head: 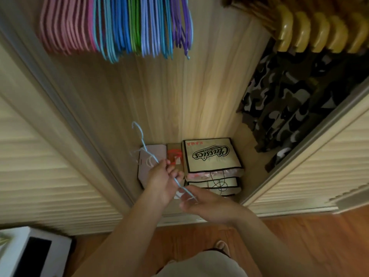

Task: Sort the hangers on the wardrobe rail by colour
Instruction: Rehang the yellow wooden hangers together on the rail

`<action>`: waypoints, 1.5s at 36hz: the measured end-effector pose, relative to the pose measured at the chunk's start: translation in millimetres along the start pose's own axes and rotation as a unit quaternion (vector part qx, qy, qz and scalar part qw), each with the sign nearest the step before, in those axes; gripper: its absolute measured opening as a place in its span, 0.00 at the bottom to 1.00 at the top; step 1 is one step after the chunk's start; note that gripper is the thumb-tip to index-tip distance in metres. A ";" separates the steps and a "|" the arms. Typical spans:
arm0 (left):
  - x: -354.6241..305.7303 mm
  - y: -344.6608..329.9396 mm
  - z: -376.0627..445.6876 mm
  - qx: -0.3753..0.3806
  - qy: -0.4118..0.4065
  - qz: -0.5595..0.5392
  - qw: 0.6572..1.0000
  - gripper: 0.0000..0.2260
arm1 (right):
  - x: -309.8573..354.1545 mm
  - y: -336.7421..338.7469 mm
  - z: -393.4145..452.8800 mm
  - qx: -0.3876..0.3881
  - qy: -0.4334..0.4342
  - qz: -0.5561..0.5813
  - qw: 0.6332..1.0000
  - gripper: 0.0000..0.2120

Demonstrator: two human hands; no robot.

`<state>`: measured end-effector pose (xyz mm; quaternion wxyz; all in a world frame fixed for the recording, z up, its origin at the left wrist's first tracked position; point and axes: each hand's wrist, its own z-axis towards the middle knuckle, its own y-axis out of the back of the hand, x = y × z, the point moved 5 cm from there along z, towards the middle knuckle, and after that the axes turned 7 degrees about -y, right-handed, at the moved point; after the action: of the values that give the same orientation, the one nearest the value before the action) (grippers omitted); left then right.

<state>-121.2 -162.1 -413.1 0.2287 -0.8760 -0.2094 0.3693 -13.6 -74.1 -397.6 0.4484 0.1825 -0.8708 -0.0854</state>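
Overhead, the hangers (117, 27) run pink at left, but blues, green and purple remain mixed; left hand (161, 181) pinches a pale-blue hanger (147, 152), right hand (201, 202) loosely steadies its near end.

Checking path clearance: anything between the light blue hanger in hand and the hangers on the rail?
Head view: nothing; only bare wardrobe back panel separates the light blue hanger from the hung hangers.

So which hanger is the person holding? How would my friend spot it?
Look low in the open wardrobe, in front of the bags on its floor. Both hands meet there: the left hand grips a thin light blue hanger and the right hand touches its lower end. It is the only hanger off the rail.
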 end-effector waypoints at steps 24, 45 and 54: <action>-209.9 -159.9 -167.4 0.165 -0.689 0.445 0.547 0.11 | 108.1 180.9 -80.5 -0.363 0.079 0.260 0.891 0.21; -357.0 -263.3 -228.1 -0.131 -0.770 0.606 0.149 0.40 | 285.2 252.1 -43.3 -0.408 0.166 0.167 0.882 0.16; -357.8 -263.1 -227.8 -0.111 -0.769 0.605 0.174 0.43 | 298.1 220.1 -8.7 -0.329 0.178 0.066 0.925 0.20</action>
<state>-232.8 -197.3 72.1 -0.4424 -0.0205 0.2771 0.8527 -218.0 10.7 -100.3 0.6357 -0.0205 -0.7095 -0.3033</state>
